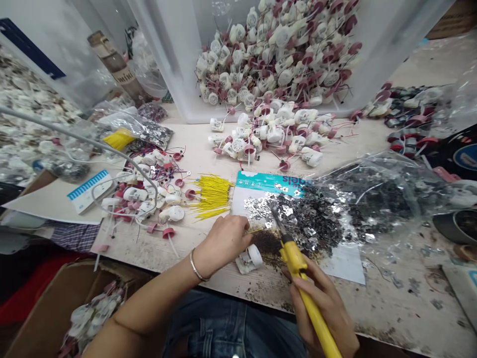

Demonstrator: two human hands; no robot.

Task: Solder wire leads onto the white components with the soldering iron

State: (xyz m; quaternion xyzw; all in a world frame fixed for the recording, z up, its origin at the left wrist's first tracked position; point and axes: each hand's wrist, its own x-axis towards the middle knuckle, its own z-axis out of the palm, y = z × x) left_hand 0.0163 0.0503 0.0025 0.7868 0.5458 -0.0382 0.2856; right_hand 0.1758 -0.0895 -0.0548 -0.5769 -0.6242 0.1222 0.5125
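My left hand (227,237) is closed in a pinch on a yellow wire (256,230), whose end sticks out to the right of the fingers. My right hand (322,303) grips a yellow-handled soldering iron (298,261), its dark metal tip pointing up and left at the small metal plates (257,206). Just below my left fingers a white plastic part (249,259) lies on the table. Beyond that hand is a bundle of yellow wires (214,196). Dark brown residue (269,242) covers the surface between the two hands.
A large translucent bin (182,79) at the back holds many white and pink parts; more white parts (276,132) lie before it. Wired parts (152,184) sit at left, beside a thin grey loop. A clear bag (391,199) of dark pieces spreads to the right. A cardboard box (48,308) stands lower left.
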